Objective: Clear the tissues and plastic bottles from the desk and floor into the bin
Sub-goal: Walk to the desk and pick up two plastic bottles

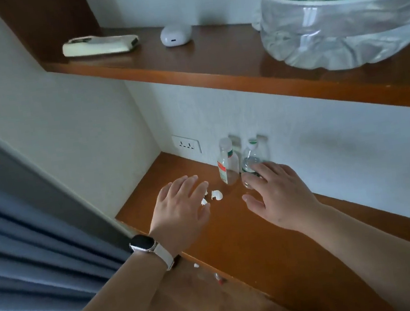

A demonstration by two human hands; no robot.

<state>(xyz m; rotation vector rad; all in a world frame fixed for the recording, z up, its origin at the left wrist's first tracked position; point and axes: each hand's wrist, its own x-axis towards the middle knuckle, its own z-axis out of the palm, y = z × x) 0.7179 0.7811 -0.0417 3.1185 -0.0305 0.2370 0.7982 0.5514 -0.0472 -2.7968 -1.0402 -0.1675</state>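
Two small clear plastic bottles stand at the back of the wooden desk [275, 245]: one with a red label [226, 163], one with a green label [249, 161]. My right hand [279, 192] hovers just in front of the green-label bottle, fingers spread, its fingertips at the bottle's lower part. Small white tissue scraps [215, 195] lie on the desk between my hands. My left hand [181, 210], a watch on its wrist, is flat and spread right beside the scraps, partly covering some. Another white scrap [196, 265] and a small object with a red cap [219, 278] lie on the floor below.
A wooden shelf [213, 68] overhangs the desk and carries a large water jug [342, 19], a white earbud case [175, 35] and a cream remote [100, 45]. A wall socket [186, 144] sits behind the desk. Blue curtain [29, 251] hangs at left.
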